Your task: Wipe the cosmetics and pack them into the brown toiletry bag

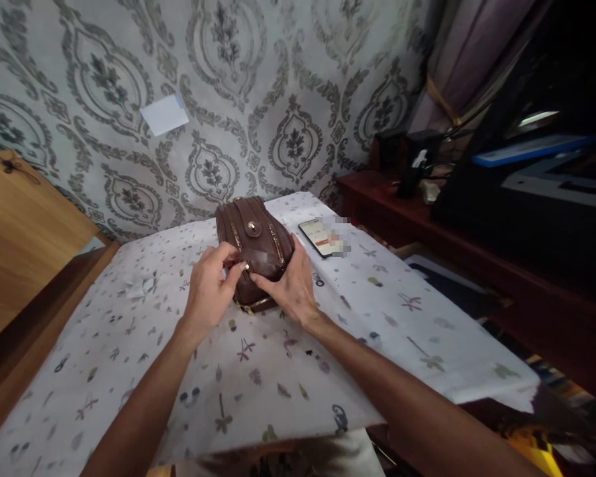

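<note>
A brown leather-look handbag point(255, 250) with gold-coloured zips lies on the cloth-covered table, near its far side. A strap with a round gold-coloured clasp point(252, 227) crosses its top. My left hand point(209, 281) is closed at the bag's near left part, thumb and forefinger pinched beside a small gold-coloured fitting point(247, 267). Exactly what lies between those fingertips is partly hidden. Wrapped round the bag's right side, my right hand point(293, 285) holds it, with the thumb across the near face and the fingers along the far right edge.
A phone point(320, 237) with its screen lit lies right of the bag. The table wears a white patterned cloth point(258, 397). Behind it stands a wallpapered wall point(278, 86). A wooden panel point(24, 232) borders the left, a dark red desk point(387, 205) with a black screen the right.
</note>
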A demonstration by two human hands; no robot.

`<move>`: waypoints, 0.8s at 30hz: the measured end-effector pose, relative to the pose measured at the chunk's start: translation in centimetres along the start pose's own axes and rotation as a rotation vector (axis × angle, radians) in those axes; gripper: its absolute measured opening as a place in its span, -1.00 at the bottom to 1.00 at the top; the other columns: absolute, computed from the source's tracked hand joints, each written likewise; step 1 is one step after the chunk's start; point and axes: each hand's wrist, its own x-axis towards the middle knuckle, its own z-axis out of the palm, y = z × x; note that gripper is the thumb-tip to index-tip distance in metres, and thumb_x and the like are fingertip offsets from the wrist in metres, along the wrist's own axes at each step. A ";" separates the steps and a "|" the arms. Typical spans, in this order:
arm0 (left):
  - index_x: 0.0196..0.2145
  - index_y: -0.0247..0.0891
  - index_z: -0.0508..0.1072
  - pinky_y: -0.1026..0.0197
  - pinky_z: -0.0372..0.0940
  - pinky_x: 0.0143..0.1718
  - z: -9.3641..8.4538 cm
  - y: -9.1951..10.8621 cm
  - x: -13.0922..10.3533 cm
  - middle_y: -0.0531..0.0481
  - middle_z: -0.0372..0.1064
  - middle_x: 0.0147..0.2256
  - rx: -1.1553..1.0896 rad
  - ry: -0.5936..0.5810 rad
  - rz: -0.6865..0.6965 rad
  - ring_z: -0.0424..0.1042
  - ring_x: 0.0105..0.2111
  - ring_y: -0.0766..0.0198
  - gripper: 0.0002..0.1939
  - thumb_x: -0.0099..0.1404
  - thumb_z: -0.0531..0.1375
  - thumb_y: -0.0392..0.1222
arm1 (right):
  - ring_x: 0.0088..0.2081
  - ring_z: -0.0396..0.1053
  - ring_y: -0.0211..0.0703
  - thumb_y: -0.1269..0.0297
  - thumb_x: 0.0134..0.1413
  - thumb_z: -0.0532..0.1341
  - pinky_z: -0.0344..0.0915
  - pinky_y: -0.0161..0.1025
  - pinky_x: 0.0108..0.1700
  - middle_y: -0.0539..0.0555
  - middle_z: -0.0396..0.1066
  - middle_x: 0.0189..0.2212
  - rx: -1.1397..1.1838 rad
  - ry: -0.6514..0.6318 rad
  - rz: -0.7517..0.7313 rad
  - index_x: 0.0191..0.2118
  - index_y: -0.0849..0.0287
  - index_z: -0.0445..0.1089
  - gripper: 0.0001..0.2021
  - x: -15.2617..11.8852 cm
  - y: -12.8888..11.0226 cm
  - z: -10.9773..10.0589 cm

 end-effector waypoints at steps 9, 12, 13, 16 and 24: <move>-0.33 -0.20 0.42 0.19 0.28 -0.30 0.3 -0.2 -0.6 0.03 0.36 -0.38 -0.056 0.062 0.050 0.38 -0.31 0.22 -0.97 0.28 0.17 -0.27 | 0.26 0.11 0.37 -0.22 -0.09 0.34 0.14 0.34 0.21 0.37 0.14 0.21 0.010 -0.012 -0.053 0.36 0.20 -0.16 0.05 0.0 0.2 -0.3; -0.30 -0.20 0.44 0.17 0.32 -0.24 0.6 -0.5 -1.3 0.01 0.42 -0.33 -0.056 0.101 0.130 0.41 -0.25 0.21 -0.91 0.30 0.15 -0.32 | 0.24 0.14 0.36 -0.24 -0.10 0.34 0.17 0.33 0.20 0.37 0.16 0.19 0.007 -0.004 -0.075 0.36 0.18 -0.15 0.05 0.1 0.2 -0.4; -0.28 -0.19 0.45 0.16 0.34 -0.22 0.8 -0.7 -1.6 0.00 0.45 -0.31 -0.050 0.117 0.171 0.42 -0.24 0.21 -0.89 0.30 0.14 -0.34 | 0.23 0.14 0.37 -0.26 -0.11 0.33 0.18 0.32 0.19 0.37 0.16 0.18 0.007 -0.002 -0.076 0.35 0.19 -0.14 0.05 0.1 0.2 -0.4; -0.27 -0.19 0.45 0.09 0.36 -0.15 1.3 -1.1 -2.4 -0.02 0.53 -0.26 -0.018 0.182 0.323 0.44 -0.21 0.19 -0.85 0.31 0.13 -0.39 | 0.22 0.16 0.39 -0.31 -0.10 0.29 0.19 0.33 0.18 0.39 0.18 0.17 0.009 0.001 -0.087 0.34 0.23 -0.12 0.05 0.2 0.2 -0.4; -0.26 -0.19 0.45 0.07 0.37 -0.23 2.5 -1.9 -3.4 -0.07 0.59 -0.19 0.091 0.285 0.492 0.43 -0.26 0.20 -0.81 0.31 0.14 -0.45 | 0.24 0.13 0.37 -0.31 -0.02 0.24 0.18 0.31 0.20 0.41 0.14 0.21 0.008 -0.013 -0.139 0.35 0.25 -0.14 0.02 0.1 0.6 -0.6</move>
